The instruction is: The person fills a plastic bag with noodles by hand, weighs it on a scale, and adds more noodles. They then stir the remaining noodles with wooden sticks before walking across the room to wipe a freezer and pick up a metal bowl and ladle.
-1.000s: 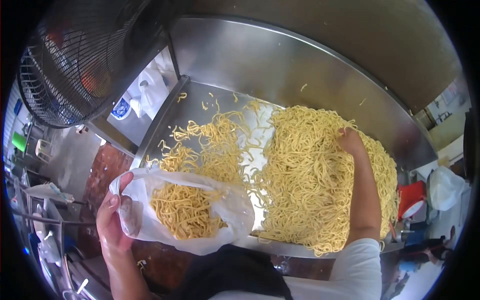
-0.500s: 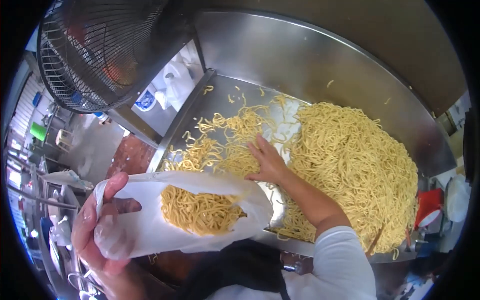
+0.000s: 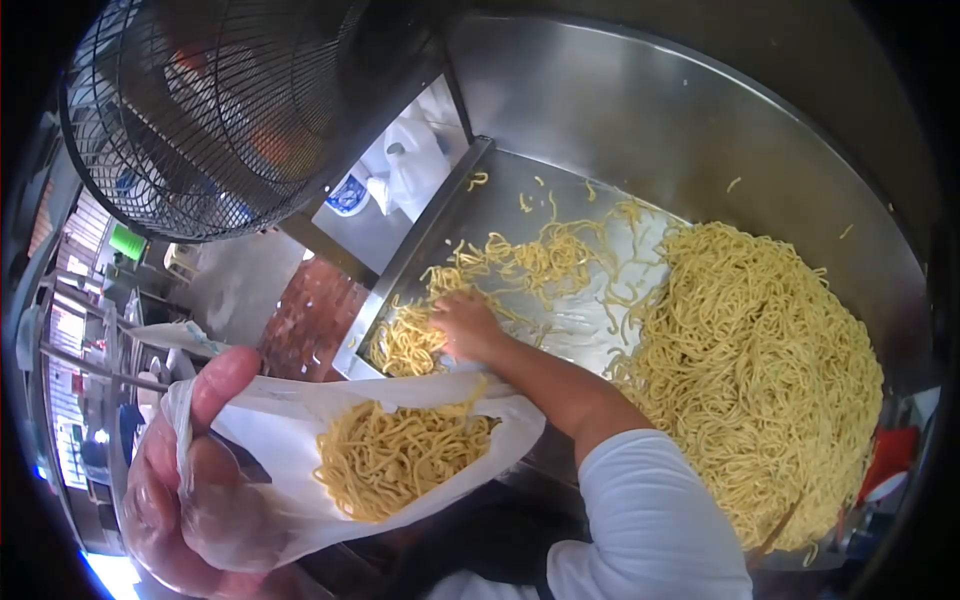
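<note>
My left hand (image 3: 200,480) grips the edge of a clear plastic bag (image 3: 290,400) at the lower left, its thumb over the rim and its fingers seen through the film. Inside the bag lies a clump of yellow noodles (image 3: 400,455). My right hand (image 3: 465,325) reaches over the metal tray (image 3: 570,345), its fingers curled on a small heap of loose noodles (image 3: 408,340) at the tray's left edge. What its fingertips hold is partly hidden. On the tray's right side rises a large pile of noodles (image 3: 760,380).
A wire fan guard (image 3: 210,120) stands at the upper left. Beyond the tray's left wall are a white jug (image 3: 412,170) and a blue and white tub (image 3: 347,195). A red object (image 3: 890,460) lies at the far right. A thin stick (image 3: 778,530) leans on the pile.
My right hand has moved left from the middle noodles to the heap at the tray's left edge. My left hand and the bag sit slightly lower. The view has shifted, moving the tray rightward.
</note>
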